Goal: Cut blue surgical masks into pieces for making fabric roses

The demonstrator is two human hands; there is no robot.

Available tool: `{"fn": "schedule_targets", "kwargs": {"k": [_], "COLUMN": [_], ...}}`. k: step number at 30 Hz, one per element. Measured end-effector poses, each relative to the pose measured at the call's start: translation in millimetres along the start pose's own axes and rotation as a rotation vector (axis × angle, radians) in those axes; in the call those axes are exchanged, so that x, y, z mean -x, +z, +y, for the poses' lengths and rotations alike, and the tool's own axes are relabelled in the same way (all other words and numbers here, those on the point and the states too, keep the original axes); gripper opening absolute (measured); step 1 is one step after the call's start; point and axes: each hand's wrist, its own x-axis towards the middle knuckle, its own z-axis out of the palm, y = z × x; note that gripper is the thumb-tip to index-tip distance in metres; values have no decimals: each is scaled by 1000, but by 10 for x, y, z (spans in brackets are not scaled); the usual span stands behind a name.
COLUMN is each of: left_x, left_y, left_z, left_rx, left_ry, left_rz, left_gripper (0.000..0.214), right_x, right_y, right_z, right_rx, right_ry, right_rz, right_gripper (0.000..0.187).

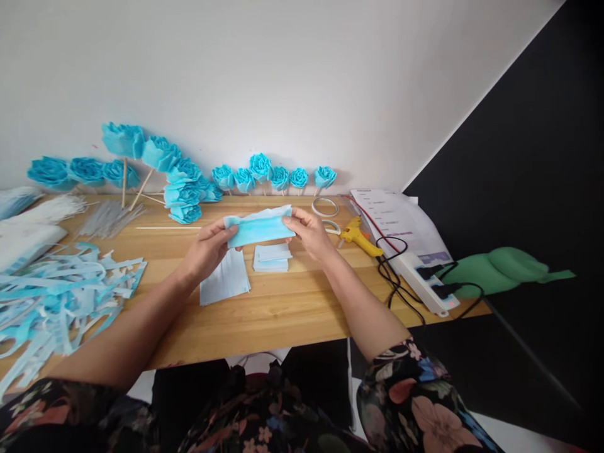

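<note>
Between my two hands a light blue piece of mask fabric (258, 227) is stretched out above the table. My left hand (214, 244) pinches its left end, thumb on the front. At the right end my right hand (306, 230) pinches it the same way. Below the left hand lies a flat sheet of pale blue fabric (226, 280), partly covered by the hand and the held piece. A small stack of folded pale blue pieces (271, 259) sits just right of that sheet.
Blue fabric flowers on sticks (184, 195) line the wall. Cut fabric strips (61, 302) heap at left, near grey plastic ties (111, 218). To the right are tape rolls (325, 206), a yellow glue gun (359, 237), cables, a white power strip (427, 286) and a green object (500, 270).
</note>
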Motion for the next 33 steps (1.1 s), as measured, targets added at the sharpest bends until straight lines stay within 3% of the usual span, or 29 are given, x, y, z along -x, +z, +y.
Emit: {"fn": "schedule_targets", "kwargs": {"k": [6, 23, 29, 33], "left_x": [18, 13, -17, -47], "left_y": [-22, -57, -87, -72], "left_z": [3, 48, -17, -61], "left_rx": [-13, -52, -11, -4], "left_ry": [32, 62, 78, 79], "left_rz": [-23, -22, -40, -9], "left_gripper": [11, 9, 7, 21], "right_x": [6, 1, 2, -15], "right_y": [-28, -56, -58, -53], "right_z": [16, 27, 18, 5], "right_rx": [-101, -59, -10, -14], "right_ry": [1, -48, -70, -19], "right_rz": [-43, -99, -74, -41], "right_gripper": [15, 12, 24, 40]}}
